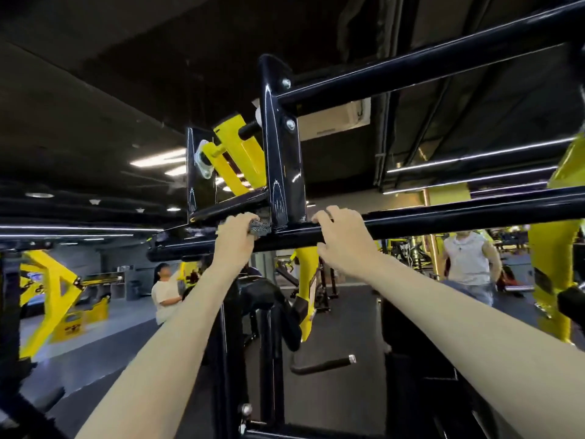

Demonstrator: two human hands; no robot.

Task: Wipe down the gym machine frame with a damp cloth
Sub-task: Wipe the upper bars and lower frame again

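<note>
Dim ceiling (95,74) and yellow machines (53,289) lay behind the black frame (411,61). Your left hand (235,239) gripped the cloth (260,228), bunched at the joint of post (280,153) and crossbar (443,221); your right hand (340,239) curled over that crossbar. Wiping was mid-step at the joint; the next move likely called for a stroke along the bar. The fist hid most of the cloth; dampness could not be judged.

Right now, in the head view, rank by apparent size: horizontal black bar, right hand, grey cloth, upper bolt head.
horizontal black bar
right hand
grey cloth, mostly hidden by left hand
upper bolt head
</note>
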